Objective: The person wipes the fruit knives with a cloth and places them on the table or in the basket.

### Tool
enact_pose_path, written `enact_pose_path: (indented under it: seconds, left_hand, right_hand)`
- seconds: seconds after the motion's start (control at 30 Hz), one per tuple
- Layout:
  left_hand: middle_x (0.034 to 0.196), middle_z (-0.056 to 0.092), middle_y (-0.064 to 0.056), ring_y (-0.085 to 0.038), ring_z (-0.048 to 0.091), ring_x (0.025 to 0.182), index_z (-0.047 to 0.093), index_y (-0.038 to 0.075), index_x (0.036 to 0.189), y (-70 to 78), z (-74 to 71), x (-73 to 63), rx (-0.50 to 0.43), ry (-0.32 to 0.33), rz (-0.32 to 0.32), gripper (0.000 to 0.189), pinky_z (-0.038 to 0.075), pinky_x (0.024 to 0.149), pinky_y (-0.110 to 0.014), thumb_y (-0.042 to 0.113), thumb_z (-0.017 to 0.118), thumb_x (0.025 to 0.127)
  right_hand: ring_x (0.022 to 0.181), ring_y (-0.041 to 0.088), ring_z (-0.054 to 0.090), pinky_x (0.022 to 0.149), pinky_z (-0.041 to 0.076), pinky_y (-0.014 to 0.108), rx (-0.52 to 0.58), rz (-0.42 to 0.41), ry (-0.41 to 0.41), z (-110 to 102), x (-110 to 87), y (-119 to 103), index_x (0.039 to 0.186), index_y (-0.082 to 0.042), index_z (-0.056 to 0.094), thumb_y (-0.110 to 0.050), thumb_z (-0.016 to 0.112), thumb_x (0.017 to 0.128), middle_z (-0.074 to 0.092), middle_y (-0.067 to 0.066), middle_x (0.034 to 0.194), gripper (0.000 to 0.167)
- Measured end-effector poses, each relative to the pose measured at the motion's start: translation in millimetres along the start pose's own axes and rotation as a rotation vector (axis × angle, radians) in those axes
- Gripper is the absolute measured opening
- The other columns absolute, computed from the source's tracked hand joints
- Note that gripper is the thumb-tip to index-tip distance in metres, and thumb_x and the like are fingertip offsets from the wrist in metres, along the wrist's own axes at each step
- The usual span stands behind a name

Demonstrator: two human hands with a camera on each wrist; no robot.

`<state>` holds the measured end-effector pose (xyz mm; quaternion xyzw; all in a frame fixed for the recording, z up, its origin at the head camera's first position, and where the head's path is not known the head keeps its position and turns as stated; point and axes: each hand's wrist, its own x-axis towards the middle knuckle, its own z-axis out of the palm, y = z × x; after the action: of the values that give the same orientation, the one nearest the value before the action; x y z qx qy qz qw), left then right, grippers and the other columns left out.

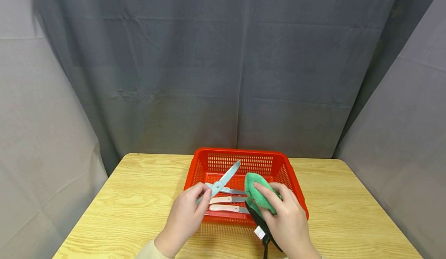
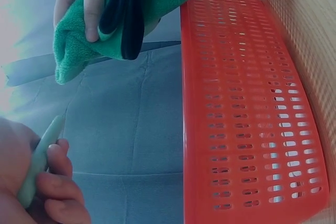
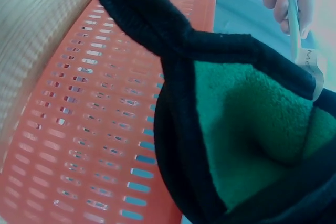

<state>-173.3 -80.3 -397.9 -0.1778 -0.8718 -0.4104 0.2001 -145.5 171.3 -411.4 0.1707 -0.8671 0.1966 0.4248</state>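
Note:
My left hand (image 1: 184,216) grips a knife by its pale green handle (image 2: 39,163), and the knife's blade (image 1: 230,174) slants up and to the right over the basket. A folded green towel (image 1: 257,189) with black edging is in my right hand (image 1: 287,214), pinched between thumb and fingers. Its white tag (image 1: 259,232) and a black loop hang toward me. Below both hands, the red basket (image 1: 240,151) holds more knives: a pale-blue-handled knife (image 1: 228,190) and two cream-handled ones, the upper knife (image 1: 223,199) and the lower knife (image 1: 224,208). The towel covers their blade tips in the head view.
The basket has slotted plastic walls and stands on a light wooden table (image 1: 150,197). A dark grey curtain (image 1: 156,77) hangs behind the table. Paler cloth panels close off the left side (image 1: 45,135) and the right side (image 1: 400,135).

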Motion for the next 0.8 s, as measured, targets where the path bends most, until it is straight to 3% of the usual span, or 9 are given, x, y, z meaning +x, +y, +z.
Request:
enact_pose_path:
  seconds: [0.1, 0.2, 0.27, 0.33, 0.4, 0.5, 0.67, 0.8]
  left_hand:
    - [0.068, 0.053, 0.014, -0.001, 0.041, 0.059, 0.066, 0.021, 0.083, 0.1, 0.6, 0.7, 0.0, 0.001, -0.002, 0.017, 0.039, 0.055, -0.021, 0.015, 0.067, 0.099]
    - [0.067, 0.054, 0.014, -0.001, 0.042, 0.059, 0.067, 0.021, 0.082, 0.4, 1.3, 1.2, 0.009, 0.004, -0.009, 0.017, 0.039, 0.056, -0.021, 0.015, 0.069, 0.098]
    - [0.067, 0.055, 0.015, -0.001, 0.043, 0.06, 0.069, 0.021, 0.081, 1.1, 1.8, 1.4, 0.019, 0.007, -0.009, 0.017, 0.04, 0.057, -0.021, 0.015, 0.069, 0.097]
    - [0.067, 0.056, 0.015, -0.001, 0.044, 0.06, 0.069, 0.021, 0.081, 1.7, 2.3, 1.6, 0.035, 0.012, -0.002, 0.016, 0.041, 0.057, -0.02, 0.015, 0.071, 0.096]
    - [0.066, 0.055, 0.016, 0.0, 0.044, 0.06, 0.069, 0.021, 0.079, 2.2, 3.0, 1.4, 0.058, 0.019, 0.021, 0.017, 0.04, 0.056, -0.019, 0.015, 0.072, 0.095]
    - [0.065, 0.053, 0.017, 0.001, 0.042, 0.059, 0.068, 0.02, 0.077, 2.1, 5.0, 0.4, 0.097, 0.032, 0.074, 0.017, 0.039, 0.055, -0.018, 0.016, 0.074, 0.093]
    - [0.067, 0.055, 0.016, 0.001, 0.043, 0.06, 0.068, 0.019, 0.076, 1.6, 8.6, -1.3, 0.119, 0.047, 0.134, 0.017, 0.041, 0.057, -0.017, 0.015, 0.076, 0.091]
    - [0.067, 0.057, 0.015, 0.001, 0.044, 0.061, 0.068, 0.019, 0.076, 2.1, 9.2, -1.8, 0.119, 0.048, 0.139, 0.017, 0.043, 0.057, -0.018, 0.014, 0.076, 0.09]
  right_hand:
    - [0.09, 0.024, 0.065, 0.064, 0.06, 0.041, -0.007, -0.082, 0.002, -2.9, 2.1, -0.4, 0.128, -0.029, 0.072, -0.004, 0.096, 0.062, 0.066, 0.008, 0.111, 0.075]
    - [0.09, 0.027, 0.065, 0.066, 0.06, 0.044, -0.009, -0.177, 0.001, -5.7, 4.4, -2.6, 0.131, -0.029, 0.07, -0.014, 0.091, 0.077, 0.067, 0.01, 0.111, 0.06]
    - [0.091, 0.028, 0.065, 0.068, 0.059, 0.046, -0.01, -0.224, -0.005, -6.8, 6.1, -5.5, 0.133, -0.029, 0.069, -0.015, 0.088, 0.08, 0.067, 0.011, 0.11, 0.058]
    - [0.092, 0.03, 0.065, 0.07, 0.059, 0.047, -0.011, -0.255, -0.015, -6.5, 7.5, -9.2, 0.133, -0.028, 0.069, -0.015, 0.089, 0.078, 0.067, 0.012, 0.11, 0.061]
    - [0.092, 0.029, 0.064, 0.069, 0.059, 0.046, -0.019, -0.276, -0.019, -4.9, 8.6, -12.9, 0.132, -0.029, 0.07, -0.011, 0.095, 0.066, 0.067, 0.011, 0.109, 0.073]
    - [0.089, 0.026, 0.064, 0.067, 0.058, 0.042, -0.03, -0.297, -0.022, -0.7, 9.5, -17.8, 0.13, -0.03, 0.07, -0.009, 0.099, 0.057, 0.067, 0.009, 0.108, 0.081]
    - [0.084, 0.024, 0.062, 0.064, 0.057, 0.038, -0.047, -0.32, -0.011, 6.7, 8.9, -21.2, 0.127, -0.03, 0.072, -0.009, 0.1, 0.054, 0.068, 0.007, 0.106, 0.081]
    - [0.085, 0.023, 0.062, 0.065, 0.058, 0.039, -0.075, -0.289, -0.023, 6.8, 7.9, -20.1, 0.125, -0.031, 0.072, -0.01, 0.101, 0.054, 0.068, 0.007, 0.106, 0.079]
